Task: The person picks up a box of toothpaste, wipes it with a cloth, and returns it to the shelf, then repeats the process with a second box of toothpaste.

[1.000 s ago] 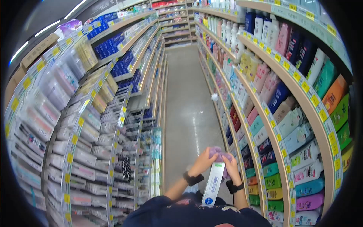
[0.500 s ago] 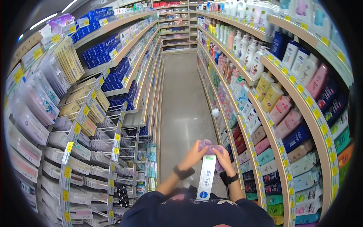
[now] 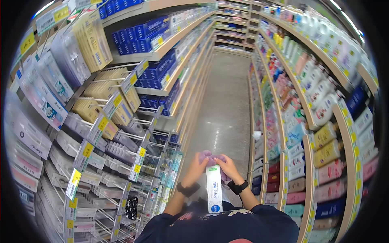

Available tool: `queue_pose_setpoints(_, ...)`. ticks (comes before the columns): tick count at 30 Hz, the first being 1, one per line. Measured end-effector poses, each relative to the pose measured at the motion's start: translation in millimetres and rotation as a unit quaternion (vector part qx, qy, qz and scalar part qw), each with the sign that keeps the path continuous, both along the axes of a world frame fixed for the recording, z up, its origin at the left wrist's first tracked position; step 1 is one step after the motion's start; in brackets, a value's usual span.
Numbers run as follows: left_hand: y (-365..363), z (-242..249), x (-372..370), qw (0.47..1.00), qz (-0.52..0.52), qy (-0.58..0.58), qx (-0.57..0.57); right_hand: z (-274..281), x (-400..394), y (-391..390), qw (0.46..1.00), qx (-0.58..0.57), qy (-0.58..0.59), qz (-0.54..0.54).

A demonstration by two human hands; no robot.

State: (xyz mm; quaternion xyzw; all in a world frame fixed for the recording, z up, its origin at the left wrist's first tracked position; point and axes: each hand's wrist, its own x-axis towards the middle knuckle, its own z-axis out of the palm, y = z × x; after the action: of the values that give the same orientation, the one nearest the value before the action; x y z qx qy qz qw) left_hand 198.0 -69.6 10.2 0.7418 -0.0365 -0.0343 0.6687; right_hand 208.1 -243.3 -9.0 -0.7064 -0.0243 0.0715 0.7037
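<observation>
A crumpled purple cloth [image 3: 219,158] is bunched between my two hands in front of my body. My left hand [image 3: 197,166] grips it from one side, fingers closed. On the other side, my right hand [image 3: 229,169] is wrapped round it, with some cloth hanging below the palm. A long white toothpaste box [image 3: 213,189] with a green end and blue lettering stretches from the thumbs down towards my chest. Its upper end lies against the cloth between the hands; how it is held there is hidden. Both wrists wear black bands.
On the left, a rack [image 3: 87,152] carries hanging toothbrush packs and yellow price tags, with blue boxes [image 3: 152,34] on shelves beyond. Shelves of bottles [image 3: 324,107] line the right. Between them the grey aisle floor [image 3: 225,105] runs to shelving at the far end.
My view has turned left, so the left rack looks nearer and the aisle sits further right. Both hands keep the cloth and the toothpaste box, in nearly the same pose.
</observation>
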Motion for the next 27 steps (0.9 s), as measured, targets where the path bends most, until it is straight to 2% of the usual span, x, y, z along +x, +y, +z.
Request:
queue_pose_setpoints(2,6.7,-15.4,16.7,0.999,0.048,0.003,-0.007,-10.5,31.2,8.2,0.997,-0.067,0.004,0.034)
queue_pose_setpoints(5,3.6,-18.7,44.5,0.992,0.116,0.055,0.009,-1.2,68.8,12.3,0.996,-0.060,0.007,0.063)
queue_pose_setpoints(8,-11.9,-6.2,89.8,0.992,0.116,-0.005,-0.054,-6.5,122.7,-6.1,0.998,-0.033,0.002,0.056)
queue_pose_setpoints(10,-22.2,-4.1,131.1,0.995,0.053,-0.069,-0.043,2.7,159.0,-24.8,0.998,-0.018,-0.010,0.053)
queue_pose_setpoints(13,-52.2,-0.5,172.3,0.998,0.041,-0.042,-0.031,1.3,214.2,-58.0,1.000,-0.010,0.000,0.017)
queue_pose_setpoints(14,-59.3,-37.7,193.9,0.995,0.022,-0.090,0.019,1.4,228.3,-68.6,0.999,0.034,0.030,-0.009)
queue_pose_setpoints(15,-69.8,-44.4,199.8,0.996,0.025,-0.085,0.023,-4.3,243.9,-81.6,0.999,0.026,0.023,-0.037)
queue_pose_setpoints(17,-86.8,-54.7,208.9,0.992,-0.088,-0.047,0.074,-16.4,271.9,-110.3,0.997,0.018,0.023,-0.077)
queue_pose_setpoints(18,-95.1,-30.8,205.5,0.984,-0.142,0.068,0.078,-23.1,285.2,-125.3,0.995,0.011,0.028,-0.091)
queue_pose_setpoints(19,-103.5,-31.0,207.4,0.983,-0.144,0.078,0.078,-25.4,295.8,-137.0,0.994,0.004,0.033,-0.105)
queue_pose_setpoints(21,-124.2,-36.9,208.8,0.954,-0.293,0.054,0.035,-22.4,309.1,-156.2,0.985,0.082,0.071,-0.132)
queue_pose_setpoints(23,-138.6,-34.9,221.0,0.957,-0.279,0.075,0.006,-26.2,322.5,-173.1,0.970,0.158,0.079,-0.165)
queue_pose_setpoints(25,-146.1,-33.9,239.9,0.952,-0.280,0.119,-0.020,-35.0,334.5,-187.5,0.967,0.174,0.085,-0.165)
queue_pose_setpoints(27,-152.8,-33.7,253.6,0.954,-0.275,0.120,-0.019,-41.6,340.9,-196.8,0.945,0.262,0.091,-0.176)
